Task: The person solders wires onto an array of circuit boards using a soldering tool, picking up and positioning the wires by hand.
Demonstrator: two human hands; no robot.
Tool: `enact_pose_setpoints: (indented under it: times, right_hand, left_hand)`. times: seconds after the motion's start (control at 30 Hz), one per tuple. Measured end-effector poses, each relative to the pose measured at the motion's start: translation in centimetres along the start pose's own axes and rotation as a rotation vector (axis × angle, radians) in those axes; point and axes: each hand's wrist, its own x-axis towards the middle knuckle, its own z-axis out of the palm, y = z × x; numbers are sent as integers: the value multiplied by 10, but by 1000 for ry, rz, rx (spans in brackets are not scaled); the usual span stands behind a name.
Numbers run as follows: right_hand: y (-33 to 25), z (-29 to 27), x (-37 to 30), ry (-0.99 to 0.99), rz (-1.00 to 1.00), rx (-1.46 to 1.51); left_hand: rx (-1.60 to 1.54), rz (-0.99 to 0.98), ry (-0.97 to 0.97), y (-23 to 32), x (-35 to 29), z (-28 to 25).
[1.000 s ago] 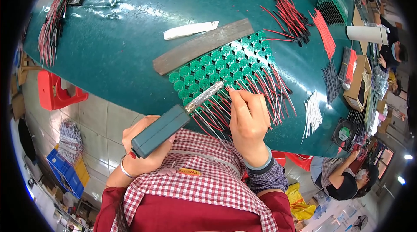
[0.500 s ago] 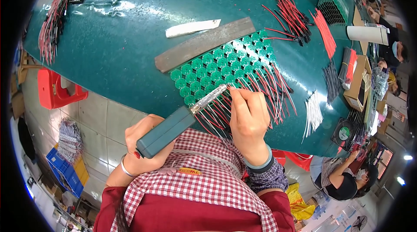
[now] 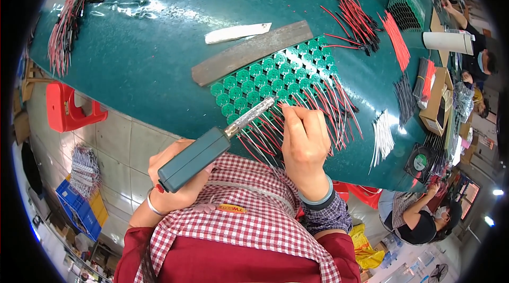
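Note:
My left hand is wrapped round the dark green handle of a soldering iron. Its silvery barrel slants up to the right, with the tip over the near rows of a panel of round green circuit boards. Close beside that tip, my right hand pinches a thin wire at the panel's near edge; most of this wire is hidden by the fingers. Red and white wires fan out from the panel's near side, some passing under the iron and my right hand.
A flat metal bar lies along the panel's far edge, a white strip beyond it. Bundles of red-black, red, black and white wires lie to the right. A small fan stands near a person at the right.
The iron has drawn slightly back and left, its tip now a little apart from my right fingertips. The panel, bar and white strip have shifted slightly right. My right hand keeps its pinch.

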Motion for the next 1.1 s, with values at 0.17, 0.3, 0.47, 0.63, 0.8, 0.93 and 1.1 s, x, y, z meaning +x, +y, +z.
enact_pose_setpoints:
  times: [0.17,0.3,0.47,0.63,0.8,0.93,1.1]
  right_hand:
    - [-2,0,3,32,-8,-16]
    - [-8,-1,3,109,-53,29]
    - [-12,1,-2,35,-30,44]
    - [-13,5,-3,43,-25,30]
    - [-14,5,-4,27,-28,26]
    - [-18,4,-3,33,7,40]
    - [-16,5,-4,22,-24,6]
  left_hand:
    - [20,12,1,-1,-2,-2]
    - [9,25,2,-6,-6,-3]
    - [-18,-58,5,-6,-11,-5]
    - [20,21,-5,-11,-13,-4]
    - [-26,4,14,-16,-16,0]
    - [-78,-2,24,-16,-16,1]
    - [-57,-11,13,-13,-17,-4]
